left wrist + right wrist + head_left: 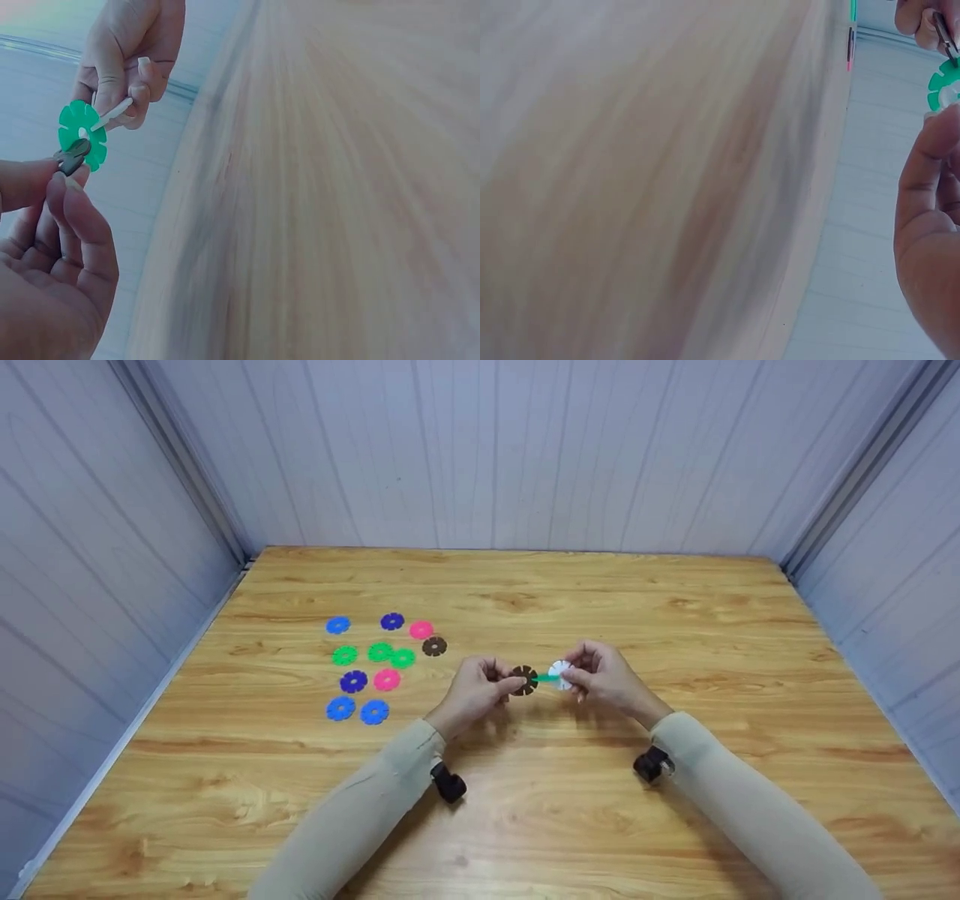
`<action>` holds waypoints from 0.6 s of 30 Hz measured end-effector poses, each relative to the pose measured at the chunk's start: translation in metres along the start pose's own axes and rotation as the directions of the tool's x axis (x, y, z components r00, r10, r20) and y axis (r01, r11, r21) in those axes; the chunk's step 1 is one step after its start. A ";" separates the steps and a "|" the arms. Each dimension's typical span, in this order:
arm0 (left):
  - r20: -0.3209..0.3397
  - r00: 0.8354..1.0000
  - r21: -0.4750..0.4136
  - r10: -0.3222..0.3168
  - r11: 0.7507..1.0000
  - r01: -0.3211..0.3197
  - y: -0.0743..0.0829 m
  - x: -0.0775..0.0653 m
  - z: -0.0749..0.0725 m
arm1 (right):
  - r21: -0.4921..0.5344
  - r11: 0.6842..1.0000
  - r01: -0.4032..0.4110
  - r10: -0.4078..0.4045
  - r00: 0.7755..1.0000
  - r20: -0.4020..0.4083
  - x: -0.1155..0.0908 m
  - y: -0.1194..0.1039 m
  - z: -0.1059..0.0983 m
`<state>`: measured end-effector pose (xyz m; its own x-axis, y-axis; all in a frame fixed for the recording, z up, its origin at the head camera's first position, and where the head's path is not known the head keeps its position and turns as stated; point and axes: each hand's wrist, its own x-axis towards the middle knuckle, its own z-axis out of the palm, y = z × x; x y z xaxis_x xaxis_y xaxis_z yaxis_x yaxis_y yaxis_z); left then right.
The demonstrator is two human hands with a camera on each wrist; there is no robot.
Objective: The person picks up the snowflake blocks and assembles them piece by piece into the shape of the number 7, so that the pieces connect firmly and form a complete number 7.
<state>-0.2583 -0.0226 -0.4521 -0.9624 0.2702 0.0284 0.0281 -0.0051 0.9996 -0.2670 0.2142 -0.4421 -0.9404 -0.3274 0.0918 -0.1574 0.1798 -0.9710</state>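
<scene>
My left hand (477, 690) pinches a brown notched disc (528, 681) between thumb and fingers. Facing it, my right hand (606, 681) pinches a white notched disc (556, 670). A green notched disc (75, 120) stands between the two, crosswise to them; in the head view it appears only as a thin edge. In the left wrist view the brown disc (73, 157) meets one side of the green disc and the white disc (112, 114) meets its other side. The right wrist view cuts off part of these discs at its edge.
Left of my hands lie several loose notched discs on the wooden table (600, 825): blue (340, 708), purple (354, 682), pink (387, 679), green (345, 655) and a brown disc (434, 646). Two green ones overlap. Pale panel walls (465, 450) enclose the table's back and sides.
</scene>
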 end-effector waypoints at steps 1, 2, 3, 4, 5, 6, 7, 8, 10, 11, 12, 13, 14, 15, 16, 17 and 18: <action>-0.002 1.000 -0.002 -0.005 1.000 0.005 0.001 0.000 0.001 | 0.008 1.000 -0.001 0.001 1.000 -0.003 0.000 -0.001 0.000; -0.005 1.000 -0.002 -0.011 1.000 0.011 0.002 0.000 0.001 | 0.015 1.000 -0.003 0.003 1.000 -0.004 0.000 -0.001 0.000; -0.010 1.000 0.000 -0.017 1.000 0.017 0.002 0.001 0.002 | 0.021 1.000 -0.002 0.002 1.000 -0.004 0.001 -0.001 0.000; -0.018 1.000 0.004 -0.025 1.000 0.025 0.002 0.001 0.002 | 0.025 1.000 -0.001 0.001 1.000 -0.004 0.000 -0.001 0.000; -0.028 0.999 0.007 -0.032 0.999 0.032 0.002 0.000 0.003 | 0.028 1.000 0.004 -0.004 1.000 -0.003 0.000 -0.001 0.000; -0.038 0.999 0.013 -0.029 0.999 0.030 0.002 0.000 0.004 | 0.023 1.000 0.013 -0.013 1.000 -0.003 0.000 -0.001 0.000; -0.047 0.999 0.016 -0.023 1.000 0.024 0.003 0.000 0.005 | 0.019 1.000 0.022 -0.022 1.000 -0.005 0.000 -0.002 0.000; -0.053 0.998 0.020 -0.016 1.000 0.017 0.003 0.000 0.006 | 0.015 0.999 0.030 -0.030 1.000 -0.005 0.000 -0.002 0.000; -0.053 0.999 0.017 -0.004 1.000 0.005 0.003 -0.001 0.007 | 0.003 0.999 0.045 -0.045 0.999 -0.001 0.000 -0.002 0.000; -0.049 0.999 0.011 0.000 1.000 0.001 0.004 -0.002 0.008 | -0.002 0.999 0.050 -0.050 0.999 0.000 -0.001 -0.003 0.000; -0.046 0.999 0.005 0.003 1.000 -0.003 0.003 -0.002 0.008 | -0.006 0.999 0.054 -0.054 0.999 0.003 -0.001 -0.003 0.000; -0.042 0.999 0.000 0.003 1.000 -0.003 0.003 -0.002 0.009 | -0.005 0.999 0.054 -0.054 0.999 0.006 -0.001 -0.002 0.000; -0.040 0.999 -0.008 0.002 1.000 -0.002 0.003 -0.002 0.009 | -0.006 0.999 0.053 -0.053 0.999 0.009 -0.002 -0.002 0.001; -0.040 0.999 -0.014 0.002 1.000 -0.003 0.002 -0.003 0.009 | -0.008 0.999 0.054 -0.054 0.998 0.010 -0.002 -0.002 0.001; -0.041 0.999 -0.018 0.003 1.000 -0.004 0.002 -0.003 0.010 | -0.006 0.999 0.053 -0.053 0.999 0.008 -0.002 -0.001 0.002; -0.040 0.999 -0.019 0.004 1.000 -0.005 0.001 -0.003 0.010 | -0.006 0.999 0.050 -0.050 0.999 0.009 -0.002 -0.001 0.002; -0.039 0.999 -0.022 0.005 1.000 -0.006 0.001 -0.003 0.010 | -0.004 0.999 0.047 -0.047 0.999 0.011 -0.002 0.000 0.002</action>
<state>-0.2523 -0.0140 -0.4514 -0.9719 0.2329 0.0338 0.0281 -0.0276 0.9992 -0.2643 0.2131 -0.4425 -0.9286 -0.3458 0.1345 -0.2023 0.1680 -0.9648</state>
